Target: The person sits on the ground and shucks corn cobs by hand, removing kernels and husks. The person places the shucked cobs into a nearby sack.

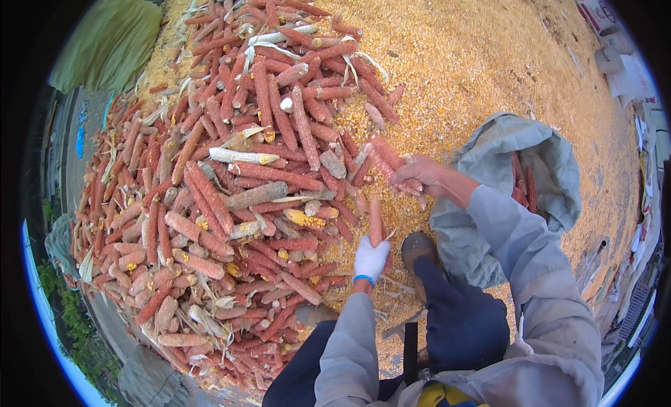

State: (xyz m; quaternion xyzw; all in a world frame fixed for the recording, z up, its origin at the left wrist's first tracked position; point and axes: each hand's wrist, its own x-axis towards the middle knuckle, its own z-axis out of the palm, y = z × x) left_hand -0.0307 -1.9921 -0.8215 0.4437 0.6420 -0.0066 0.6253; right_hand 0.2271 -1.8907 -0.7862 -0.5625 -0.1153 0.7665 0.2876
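My left hand [371, 259], in a white glove with a blue band at the wrist, grips a reddish corn cob [376, 221] that points up and away from me. To its upper right, my bare right hand [419, 175] is closed around several red corn cobs [387, 156], slightly blurred. Both hands are at the right edge of a large heap of shelled red and tan cobs [257, 192]; a few bear yellow kernels. A grey-green woven sack [472, 234] lies open right of my right hand, with red cobs [530, 189] inside.
Loose yellow corn kernels [445, 55] spread over the ground beyond and around the sack. My shoes [419, 247] stand near the heap's edge. A green cover [112, 40] lies at the upper left. Bags and other items [624, 66] line the right rim.
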